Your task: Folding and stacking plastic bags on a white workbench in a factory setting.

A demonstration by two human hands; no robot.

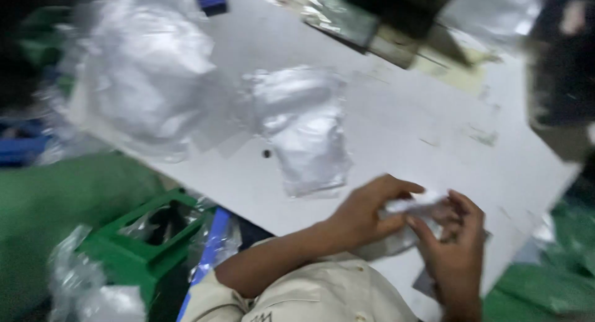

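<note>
Both hands, left hand (pixel 365 213) and right hand (pixel 455 247), are closed around a small clear plastic packet (pixel 414 211), held above the white table (pixel 396 130).

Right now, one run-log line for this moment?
left hand: holds clear bag | right hand: pinches same bag | table: more clear bags

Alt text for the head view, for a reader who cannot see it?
Left hand and right hand together hold a small clear plastic bag over a white table. Further plastic bags lie beyond; a green crate stands below.
</note>
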